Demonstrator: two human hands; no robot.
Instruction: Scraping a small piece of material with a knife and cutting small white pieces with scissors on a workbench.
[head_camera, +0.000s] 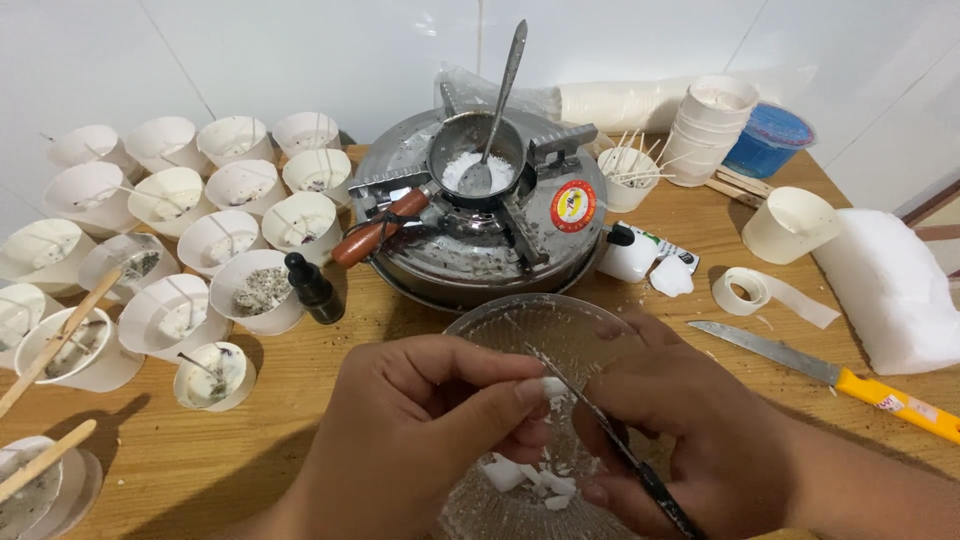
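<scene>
White wax chunks (530, 478) in glass bowl (490, 325), left hand (420, 440) pinching one, right hand (690, 430) seemingly clamped on thin blade (610, 440).

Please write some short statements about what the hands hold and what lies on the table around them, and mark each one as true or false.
1. The left hand pinches a small white piece. True.
2. The right hand holds the yellow-handled knife. False: that knife lies on the table to the right; the right hand holds a thin dark tool.
3. A spoon stands in the small pan on the stove. True.
4. The dark dropper bottle lies on its side. False: it stands upright.
5. White pieces lie in the clear bowl under the hands. True.
</scene>
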